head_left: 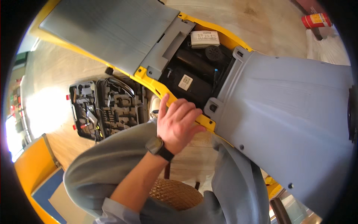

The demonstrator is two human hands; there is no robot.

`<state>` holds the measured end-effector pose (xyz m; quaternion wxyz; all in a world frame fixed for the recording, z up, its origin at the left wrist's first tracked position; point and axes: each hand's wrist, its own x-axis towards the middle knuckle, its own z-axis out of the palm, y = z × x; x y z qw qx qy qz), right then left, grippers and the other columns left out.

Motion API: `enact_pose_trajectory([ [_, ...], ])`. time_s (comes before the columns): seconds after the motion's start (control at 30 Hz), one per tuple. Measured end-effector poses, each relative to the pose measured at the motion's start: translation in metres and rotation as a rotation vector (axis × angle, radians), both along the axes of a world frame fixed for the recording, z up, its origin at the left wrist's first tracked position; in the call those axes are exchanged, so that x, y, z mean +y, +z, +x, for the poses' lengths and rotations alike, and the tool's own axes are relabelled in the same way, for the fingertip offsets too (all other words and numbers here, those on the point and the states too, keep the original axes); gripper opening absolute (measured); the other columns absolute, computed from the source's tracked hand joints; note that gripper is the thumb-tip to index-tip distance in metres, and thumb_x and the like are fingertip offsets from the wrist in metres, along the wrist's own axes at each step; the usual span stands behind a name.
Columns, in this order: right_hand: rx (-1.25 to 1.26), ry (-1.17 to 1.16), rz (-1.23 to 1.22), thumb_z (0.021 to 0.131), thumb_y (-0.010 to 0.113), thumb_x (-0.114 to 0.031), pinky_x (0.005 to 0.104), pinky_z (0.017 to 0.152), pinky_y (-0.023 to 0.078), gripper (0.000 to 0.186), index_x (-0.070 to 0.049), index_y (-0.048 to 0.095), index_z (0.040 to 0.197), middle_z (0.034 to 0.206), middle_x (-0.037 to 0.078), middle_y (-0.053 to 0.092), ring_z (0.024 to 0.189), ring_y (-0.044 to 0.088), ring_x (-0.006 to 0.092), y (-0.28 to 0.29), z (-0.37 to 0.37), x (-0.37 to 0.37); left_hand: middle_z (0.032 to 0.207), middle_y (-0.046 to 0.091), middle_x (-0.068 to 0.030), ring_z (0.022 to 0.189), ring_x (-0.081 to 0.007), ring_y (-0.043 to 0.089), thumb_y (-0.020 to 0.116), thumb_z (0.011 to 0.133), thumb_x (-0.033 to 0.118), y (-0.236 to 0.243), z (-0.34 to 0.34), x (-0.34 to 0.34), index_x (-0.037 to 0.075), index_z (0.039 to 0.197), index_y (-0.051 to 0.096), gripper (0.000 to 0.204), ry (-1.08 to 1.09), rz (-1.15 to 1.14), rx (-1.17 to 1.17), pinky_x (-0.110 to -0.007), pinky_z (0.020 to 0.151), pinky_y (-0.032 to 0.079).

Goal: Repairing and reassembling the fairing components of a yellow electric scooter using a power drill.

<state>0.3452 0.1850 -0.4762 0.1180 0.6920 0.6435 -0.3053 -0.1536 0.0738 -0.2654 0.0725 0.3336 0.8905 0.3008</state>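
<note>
My left hand [178, 123], with a dark watch on its wrist, lies on the yellow edge [149, 81] of a large grey and yellow machine body. Its fingers curl over that edge and the thumb lies along the outer side. Beside the fingertips is an open compartment holding a black box with a pale square label [185, 82]. Deeper in sit a silver box with a printed label [205, 39], a round black vented part [213, 53] and a thin blue-tipped piece [216, 71]. My right hand is out of view.
Grey panels flank the compartment, a flat one [112, 30] at far left and a broad one [283, 97] at right. An opened tool case [106, 108] lies on the floor at left. A woven stool [175, 194] is under me; a red cylinder [316, 20] is at far right.
</note>
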Motion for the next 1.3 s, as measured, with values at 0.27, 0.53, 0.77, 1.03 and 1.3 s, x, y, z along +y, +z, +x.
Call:
enact_pose_trajectory([
  [0.27,-0.071,0.064,0.113,0.083,0.068,-0.021,0.0454,0.086,0.049,0.067,0.000,0.032,0.135,0.111,0.020,0.063,0.102,0.063,0.0361,0.046,0.017,0.056,0.112,0.060,-0.0003,0.121,-0.0213,0.049,0.082,0.060,0.027,0.000,0.015,-0.008,0.015,0.108,0.064,0.052,0.052,0.014,0.062,-0.051,0.111,0.025],
  [0.53,-0.195,-0.098,0.165,0.077,0.073,-0.018,0.0481,0.085,0.049,0.080,0.002,0.025,0.138,0.107,0.026,0.062,0.098,0.062,0.0413,0.074,0.050,0.027,0.107,0.063,-0.0099,0.110,-0.0251,0.058,0.067,0.082,0.029,0.097,0.035,-0.005,0.009,0.097,0.064,0.025,-0.256,-0.574,-0.048,-0.047,0.097,0.042],
  [0.77,-0.378,-0.269,0.175,0.078,0.075,-0.024,0.0453,0.091,0.047,0.083,-0.004,0.025,0.141,0.114,0.016,0.059,0.107,0.058,0.0334,0.087,0.087,0.009,0.076,0.059,-0.0195,0.075,-0.0403,0.058,0.056,0.090,0.026,0.224,0.079,-0.017,0.003,0.081,0.058,0.025,-0.241,-0.180,0.143,-0.048,0.063,0.045],
  [1.03,-0.333,-0.443,0.106,0.079,0.074,-0.026,0.0439,0.089,0.046,0.083,-0.005,0.025,0.142,0.114,0.016,0.059,0.108,0.058,0.0311,0.050,0.109,-0.038,0.066,0.050,-0.0206,0.061,-0.0370,0.049,0.055,0.091,0.016,0.260,0.144,-0.066,-0.001,0.076,0.054,0.023,-0.199,-0.245,0.241,-0.041,0.058,0.039],
  [1.3,-0.219,-0.632,0.093,0.073,0.076,-0.022,0.0470,0.089,0.047,0.089,-0.005,0.023,0.143,0.114,0.018,0.061,0.104,0.061,0.0348,0.015,0.136,-0.063,0.068,0.058,-0.0088,0.056,-0.0155,0.054,0.058,0.088,0.003,0.236,0.170,-0.042,0.000,0.103,0.061,0.016,-0.137,-0.333,0.070,-0.029,0.051,0.041],
])
